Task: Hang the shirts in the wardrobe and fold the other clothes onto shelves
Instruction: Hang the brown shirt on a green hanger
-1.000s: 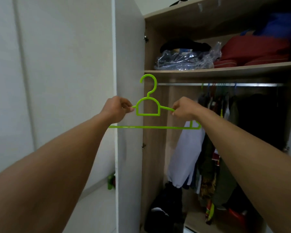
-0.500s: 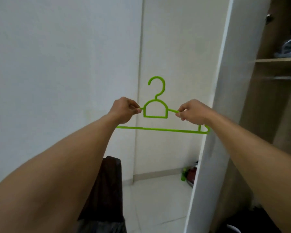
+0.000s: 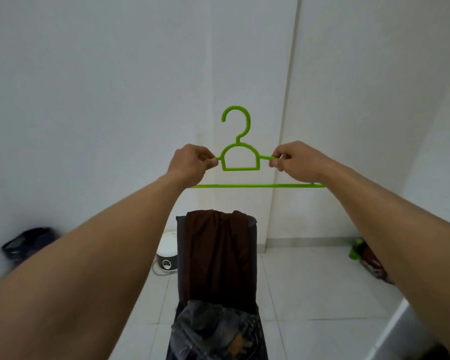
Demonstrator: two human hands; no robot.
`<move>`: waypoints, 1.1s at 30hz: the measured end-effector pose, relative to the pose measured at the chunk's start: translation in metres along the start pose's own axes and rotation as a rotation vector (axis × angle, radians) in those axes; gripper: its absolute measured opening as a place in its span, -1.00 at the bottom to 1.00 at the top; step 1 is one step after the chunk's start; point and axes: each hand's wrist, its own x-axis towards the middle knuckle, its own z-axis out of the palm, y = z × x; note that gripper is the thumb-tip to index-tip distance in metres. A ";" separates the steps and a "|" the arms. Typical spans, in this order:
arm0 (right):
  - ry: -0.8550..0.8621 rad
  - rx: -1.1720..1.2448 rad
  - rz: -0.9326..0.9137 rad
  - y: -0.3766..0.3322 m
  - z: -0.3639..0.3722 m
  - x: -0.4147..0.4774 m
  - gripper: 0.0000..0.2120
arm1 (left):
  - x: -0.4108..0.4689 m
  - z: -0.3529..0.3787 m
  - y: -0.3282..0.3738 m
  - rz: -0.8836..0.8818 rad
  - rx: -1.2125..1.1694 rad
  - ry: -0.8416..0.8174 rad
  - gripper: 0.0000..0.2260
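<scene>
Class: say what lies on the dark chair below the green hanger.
A brown garment hangs over the chair's backrest; crumpled jeans lie on its seat. Both cover most of the chair, so anything beneath them cannot be seen.

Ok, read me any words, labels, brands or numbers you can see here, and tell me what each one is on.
No text here can be read.
White appliance: its round front panel is too blurred to read.
Dark bag: pale marks, too blurred to read.
Jeans: a tan patch, too blurred to tell whether it carries any text.
Hanger: plain green, no marking visible.
</scene>
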 end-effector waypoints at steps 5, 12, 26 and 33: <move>0.014 0.017 0.015 0.015 0.041 0.050 -0.86 | 0.042 0.026 -0.053 -0.036 0.048 -0.031 -0.76; 0.062 0.012 0.092 0.071 0.090 0.113 -0.82 | 0.099 0.090 -0.133 -0.149 0.054 0.015 -0.57; 0.092 0.062 0.156 0.170 0.156 0.232 -0.84 | 0.192 0.249 -0.241 -0.551 0.380 -0.358 -0.49; 0.039 0.056 0.172 0.191 0.180 0.258 -0.86 | 0.210 0.278 -0.249 -0.691 0.461 -0.424 -0.65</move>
